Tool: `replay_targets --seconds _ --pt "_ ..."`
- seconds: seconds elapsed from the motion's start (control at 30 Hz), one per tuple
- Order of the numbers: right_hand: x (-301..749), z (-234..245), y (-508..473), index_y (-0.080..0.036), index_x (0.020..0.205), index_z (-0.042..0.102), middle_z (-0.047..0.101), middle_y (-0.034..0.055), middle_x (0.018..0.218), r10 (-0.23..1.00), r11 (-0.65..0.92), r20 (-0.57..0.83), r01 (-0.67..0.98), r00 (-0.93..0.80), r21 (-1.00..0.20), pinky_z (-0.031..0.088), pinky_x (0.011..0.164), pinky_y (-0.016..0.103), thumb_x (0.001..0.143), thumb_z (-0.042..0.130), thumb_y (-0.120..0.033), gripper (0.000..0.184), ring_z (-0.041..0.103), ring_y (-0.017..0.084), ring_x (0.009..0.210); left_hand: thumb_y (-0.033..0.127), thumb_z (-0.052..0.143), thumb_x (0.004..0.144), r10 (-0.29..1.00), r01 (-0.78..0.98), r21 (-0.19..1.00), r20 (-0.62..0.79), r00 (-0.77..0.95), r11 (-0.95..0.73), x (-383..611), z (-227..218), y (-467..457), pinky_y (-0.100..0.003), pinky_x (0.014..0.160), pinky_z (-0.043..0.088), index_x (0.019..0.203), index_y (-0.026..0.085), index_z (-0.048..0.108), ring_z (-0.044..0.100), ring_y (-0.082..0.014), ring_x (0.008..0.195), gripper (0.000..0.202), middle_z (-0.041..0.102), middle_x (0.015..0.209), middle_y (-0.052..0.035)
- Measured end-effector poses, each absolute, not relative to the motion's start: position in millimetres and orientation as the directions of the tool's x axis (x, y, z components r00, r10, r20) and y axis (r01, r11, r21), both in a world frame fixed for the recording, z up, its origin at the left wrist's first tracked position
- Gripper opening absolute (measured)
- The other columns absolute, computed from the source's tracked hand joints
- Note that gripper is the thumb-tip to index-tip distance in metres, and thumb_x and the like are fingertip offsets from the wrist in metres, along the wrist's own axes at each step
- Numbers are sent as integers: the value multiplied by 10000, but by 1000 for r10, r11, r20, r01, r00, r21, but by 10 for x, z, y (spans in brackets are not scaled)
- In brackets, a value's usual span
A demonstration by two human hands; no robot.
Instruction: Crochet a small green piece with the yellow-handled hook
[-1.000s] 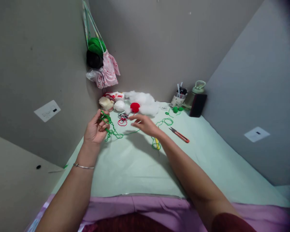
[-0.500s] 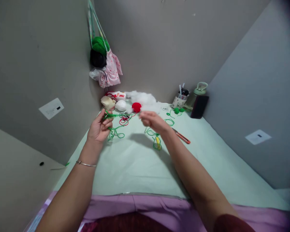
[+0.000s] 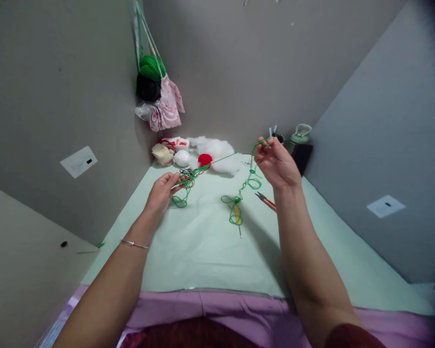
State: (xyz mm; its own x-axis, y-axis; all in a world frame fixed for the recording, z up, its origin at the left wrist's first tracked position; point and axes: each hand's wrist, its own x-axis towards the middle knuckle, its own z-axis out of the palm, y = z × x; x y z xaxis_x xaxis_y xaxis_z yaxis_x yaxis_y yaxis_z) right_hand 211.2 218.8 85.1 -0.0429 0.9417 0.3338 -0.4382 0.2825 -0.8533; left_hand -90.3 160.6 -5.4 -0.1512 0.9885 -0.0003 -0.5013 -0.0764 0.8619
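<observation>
A strand of green yarn (image 3: 232, 154) is stretched taut above the table between my two hands. My left hand (image 3: 163, 191) is closed on a loose bunch of it, and loops hang below the fingers. Farther right and higher, my right hand (image 3: 277, 162) pinches the strand between thumb and fingers. From there the yarn drops to loops on the table, beside a crochet hook (image 3: 237, 215) with a yellow handle. Orange-handled thread snips (image 3: 266, 200) lie near my right wrist, their handle end partly hidden by the arm.
Along the back stand a red yarn ball (image 3: 205, 160), white stuffing (image 3: 221, 150), a white ball (image 3: 181, 158) and a cream-coloured bundle (image 3: 163, 154). A bottle (image 3: 300, 134) and a dark phone-like slab (image 3: 302, 157) are at the back right. Bags (image 3: 168, 104) hang on the left wall.
My right hand has moved right and up, drawing the green strand out from the bunch. My left hand has shifted slightly right and lower with the bunch.
</observation>
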Motion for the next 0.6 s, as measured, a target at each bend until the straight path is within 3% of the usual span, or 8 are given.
replay_targets --seconds 0.13,0.27,0.33,0.43,0.6 --pt "2241 833 2241 -259 803 600 731 16 1251 925 361 380 -292 -9 -886 594 807 264 983 617 -432 250 680 154 1172 380 912 753 988 -492 869 -27 -153 -53 -929 -94 1632 -136 433 421 741 158 588 608 -71 514 393 679 685 16" --pt "2464 805 2348 -260 793 591 733 12 1243 912 398 409 -308 31 -864 601 859 284 974 620 -415 240 649 166 1264 355 828 865 983 -550 834 -61 -172 -45 -1006 -60 1646 -111 320 208 718 159 537 438 -6 377 380 620 638 40" --pt "2587 782 2420 -263 793 598 745 15 1167 901 425 430 -339 65 -839 608 841 288 959 645 -375 206 655 169 1250 327 762 930 975 -592 804 -86 -203 -52 -1079 -31 1664 -99 325 230 693 163 499 421 3 379 390 611 641 39" --pt "2747 760 2500 -267 794 615 745 16 996 878 468 465 -399 112 -788 617 772 296 933 677 -338 167 695 182 1143 263 647 1011 950 -644 760 -131 -284 -88 -1216 -2 1710 -81 401 379 670 176 454 490 -16 431 401 575 607 45" --pt "2780 821 2437 -255 741 581 668 -22 774 919 383 388 -411 76 -827 566 611 201 949 660 -313 230 660 102 708 134 517 1044 883 -635 742 -131 -451 -214 -1366 -32 1783 -107 665 558 676 179 466 621 -36 569 375 605 616 33"
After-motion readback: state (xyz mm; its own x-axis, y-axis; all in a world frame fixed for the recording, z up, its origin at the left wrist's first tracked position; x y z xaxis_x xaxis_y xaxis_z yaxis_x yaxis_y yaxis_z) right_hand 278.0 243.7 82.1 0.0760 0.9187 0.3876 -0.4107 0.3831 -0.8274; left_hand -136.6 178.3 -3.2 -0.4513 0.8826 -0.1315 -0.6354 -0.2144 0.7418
